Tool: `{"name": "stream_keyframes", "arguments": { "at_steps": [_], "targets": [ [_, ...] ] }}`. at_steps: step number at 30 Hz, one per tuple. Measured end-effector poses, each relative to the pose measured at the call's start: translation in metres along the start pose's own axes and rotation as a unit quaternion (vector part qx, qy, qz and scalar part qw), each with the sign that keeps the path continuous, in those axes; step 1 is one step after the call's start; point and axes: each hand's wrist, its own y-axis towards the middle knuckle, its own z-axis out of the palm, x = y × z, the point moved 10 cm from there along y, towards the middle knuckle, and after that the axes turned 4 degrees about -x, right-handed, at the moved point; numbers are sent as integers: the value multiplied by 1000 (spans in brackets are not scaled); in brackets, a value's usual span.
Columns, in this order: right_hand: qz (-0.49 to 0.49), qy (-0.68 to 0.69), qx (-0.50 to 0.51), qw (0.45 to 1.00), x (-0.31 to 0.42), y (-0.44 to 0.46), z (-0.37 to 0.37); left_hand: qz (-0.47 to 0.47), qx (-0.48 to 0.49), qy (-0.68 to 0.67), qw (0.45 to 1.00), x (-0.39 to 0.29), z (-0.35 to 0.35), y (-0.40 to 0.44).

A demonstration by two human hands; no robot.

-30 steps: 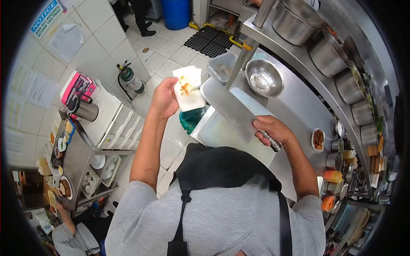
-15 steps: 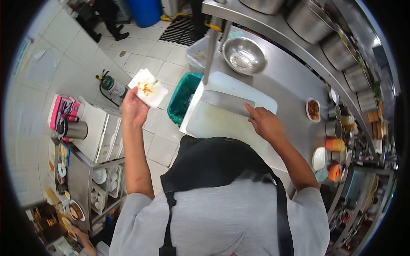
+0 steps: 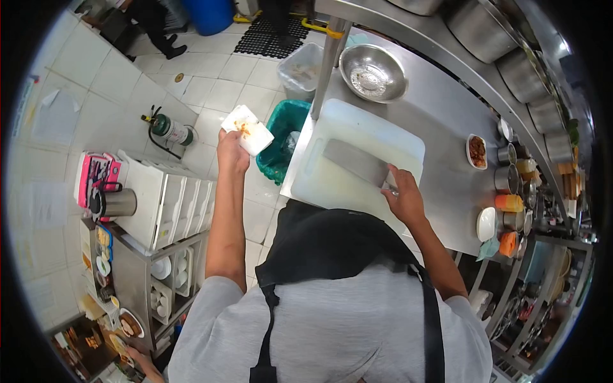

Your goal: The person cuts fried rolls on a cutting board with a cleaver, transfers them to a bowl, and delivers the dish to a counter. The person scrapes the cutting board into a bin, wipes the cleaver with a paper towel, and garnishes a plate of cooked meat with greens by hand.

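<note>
My left hand (image 3: 234,153) pinches a folded white paper towel (image 3: 257,136) with orange-brown stains, held out to the left near the green-lined bin (image 3: 265,169). In my right hand (image 3: 405,199) is the handle end of a cleaver (image 3: 350,159), gripped between thumb and fingers. Its broad blade lies over the white cutting board (image 3: 341,118), which looks damp and yellowish in the middle. Most of the handle is hidden by my hand.
A steel bowl (image 3: 397,80) stands beyond the board on the steel counter (image 3: 440,153). Along the right sit a dish of reddish-brown food (image 3: 477,152), a white dish (image 3: 485,223) and several containers. A shelf post (image 3: 327,70) rises at the board's corner. Another person's legs (image 3: 153,25) show far left.
My left hand has brought the paper towel right, closer to the green-lined bin. My right hand and the cleaver have shifted slightly right and toward me on the board.
</note>
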Motion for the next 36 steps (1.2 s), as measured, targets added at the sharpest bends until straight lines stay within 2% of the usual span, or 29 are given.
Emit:
{"name": "stream_keyframes", "arguments": {
  "at_steps": [3,4,5,6,7,9,10,12,13,15,18,19,22,24,27,28,30,33,36],
  "targets": [
    [18,37,11,999,1,-7,4,-3,0,72,997,40,-32,49],
    [26,39,12,999,-4,-11,-4,-18,22,96,995,58,-37,71],
    [36,35,13,999,5,-14,-13,-48,88,104,990,75,-36,88],
    [60,50,30,996,-1,-22,-12,-72,80,9,994,83,-32,81],
    [81,34,64,994,0,-27,-14,-131,91,16,987,108,-36,100],
    [152,24,119,981,-18,-43,-14,-126,16,71,989,132,-42,109],
    [184,20,142,972,-24,-53,-11,-160,-1,191,968,147,-36,98],
    [204,7,164,965,-29,-70,-6,-205,-42,423,881,160,-43,80],
    [225,-7,186,956,-40,-84,-5,-255,-4,453,854,179,-53,79],
    [269,-37,227,935,-69,-114,4,-252,82,338,903,277,-128,151],
    [215,-107,187,953,-114,-159,7,-173,71,444,876,265,-163,118],
    [284,-39,170,943,-125,-172,2,-200,50,458,865,262,-180,104],
    [458,139,123,869,-169,-204,-5,-262,-31,486,833,232,-237,53],
    [548,220,100,801,-220,-223,3,-270,-75,481,831,235,-314,45],
    [621,328,-1,712,-306,-227,2,-265,-181,465,825,208,-392,-26],
    [624,361,-40,692,-332,-220,-1,-272,-207,462,819,202,-417,-52],
    [589,375,-73,712,-392,-202,-7,-292,-237,443,813,194,-460,-109],
    [541,440,-123,707,-484,-155,-26,-293,-304,430,798,200,-502,-222],
    [509,494,-232,666,-561,-129,-31,-298,-334,431,784,215,-525,-318]
  ]
}}
